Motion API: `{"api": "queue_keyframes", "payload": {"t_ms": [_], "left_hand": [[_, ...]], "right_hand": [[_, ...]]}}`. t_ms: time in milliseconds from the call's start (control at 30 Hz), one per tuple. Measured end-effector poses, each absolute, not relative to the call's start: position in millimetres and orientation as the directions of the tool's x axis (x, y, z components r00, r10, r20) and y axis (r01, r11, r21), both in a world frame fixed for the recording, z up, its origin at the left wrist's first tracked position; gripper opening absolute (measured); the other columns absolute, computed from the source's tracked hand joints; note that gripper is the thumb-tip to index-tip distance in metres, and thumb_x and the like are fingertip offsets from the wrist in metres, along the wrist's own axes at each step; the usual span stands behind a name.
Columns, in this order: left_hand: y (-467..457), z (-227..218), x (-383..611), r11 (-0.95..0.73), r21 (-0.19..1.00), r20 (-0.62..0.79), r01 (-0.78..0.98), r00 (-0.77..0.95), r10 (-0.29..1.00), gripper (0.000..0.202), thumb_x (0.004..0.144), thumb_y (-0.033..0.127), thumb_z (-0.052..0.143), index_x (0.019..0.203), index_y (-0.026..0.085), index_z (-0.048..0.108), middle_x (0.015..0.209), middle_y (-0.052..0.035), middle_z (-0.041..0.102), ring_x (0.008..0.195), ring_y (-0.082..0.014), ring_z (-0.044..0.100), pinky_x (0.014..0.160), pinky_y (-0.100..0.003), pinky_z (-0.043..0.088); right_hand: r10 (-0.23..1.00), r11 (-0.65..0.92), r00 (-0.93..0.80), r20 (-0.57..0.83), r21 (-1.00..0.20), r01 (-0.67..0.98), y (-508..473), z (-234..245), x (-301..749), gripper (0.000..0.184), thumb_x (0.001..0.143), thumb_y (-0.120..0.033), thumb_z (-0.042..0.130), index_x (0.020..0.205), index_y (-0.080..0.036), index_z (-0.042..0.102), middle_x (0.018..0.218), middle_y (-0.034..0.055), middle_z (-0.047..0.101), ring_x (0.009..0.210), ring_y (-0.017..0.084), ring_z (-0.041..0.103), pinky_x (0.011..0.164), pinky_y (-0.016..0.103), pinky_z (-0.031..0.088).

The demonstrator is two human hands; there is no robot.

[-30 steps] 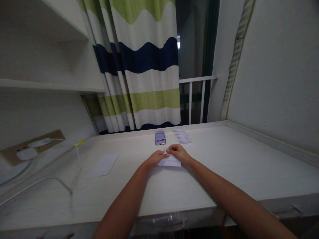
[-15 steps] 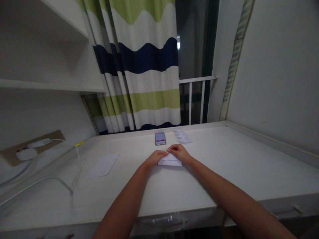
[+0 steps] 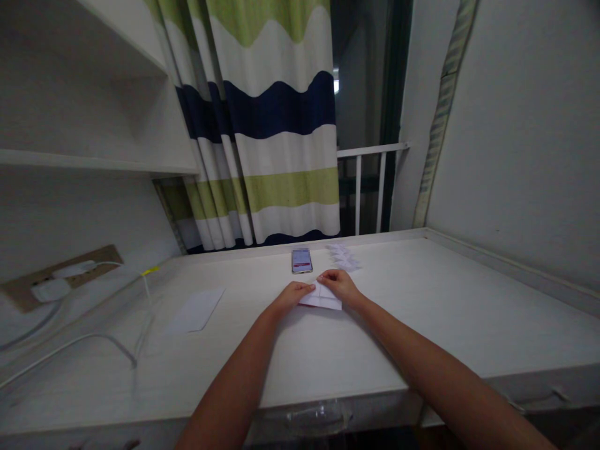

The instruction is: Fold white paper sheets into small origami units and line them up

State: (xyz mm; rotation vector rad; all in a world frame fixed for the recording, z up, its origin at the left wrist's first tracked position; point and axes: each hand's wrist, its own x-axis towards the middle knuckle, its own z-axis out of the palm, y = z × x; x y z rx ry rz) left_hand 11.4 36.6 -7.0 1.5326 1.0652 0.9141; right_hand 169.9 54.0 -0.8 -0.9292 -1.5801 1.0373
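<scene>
A folded sheet of white paper (image 3: 323, 299) with a crease down its middle is held between both hands over the desk. My left hand (image 3: 294, 296) is closed on its left side, thumb on top. On the upper right part, my right hand (image 3: 341, 285) pinches the paper near its top, fingers bent inward. The undersides of the fingers are hidden. Just beyond the hands lies a phone (image 3: 301, 260) with its screen lit. Several folded white paper pieces (image 3: 343, 256) sit in a row to the right of the phone.
A stack or sheet of white paper (image 3: 197, 310) lies on the left of the white desk (image 3: 337, 369). White cables (image 3: 107, 337) run from a power socket board (image 3: 60, 275) at the far left. A striped curtain (image 3: 285, 106) hangs behind the desk.
The folded paper has tilted slightly, its lower right edge now lower than its left. My right hand has shifted a little to the right along the top.
</scene>
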Motion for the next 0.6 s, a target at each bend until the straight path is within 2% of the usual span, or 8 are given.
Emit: {"api": "queue_keyframes", "payload": {"t_ms": [267, 600], "left_hand": [[37.0, -10.0, 10.1, -0.054, 0.997, 0.032, 0.058, 0.332, 0.943, 0.038, 0.059, 0.046, 0.062, 0.062, 0.008, 0.063, 0.060, -0.0055, 0.062, 0.059, -0.0153, 0.055, 0.060, -0.027, 0.042], [31.1, -2.8, 12.4, -0.001, 0.999, 0.017, -0.047, 0.344, 0.939, 0.034, 0.060, 0.040, 0.065, 0.067, 0.007, 0.064, 0.071, -0.0090, 0.064, 0.067, -0.0180, 0.059, 0.069, -0.033, 0.047]], "right_hand": [[0.917, 0.373, -0.184, 0.355, -0.925, 0.076, 57.2, -4.3, 171.9, 0.024, 0.058, -0.037, 0.059, 0.058, -0.013, 0.058, 0.049, -0.0014, 0.051, 0.045, 0.008, 0.039, 0.043, 0.021, 0.026], [0.919, 0.371, -0.163, 0.358, -0.926, 0.062, 54.2, 0.6, 172.7, 0.024, 0.057, -0.036, 0.059, 0.058, -0.013, 0.058, 0.049, -0.0013, 0.052, 0.046, 0.008, 0.040, 0.042, 0.021, 0.027]]}}
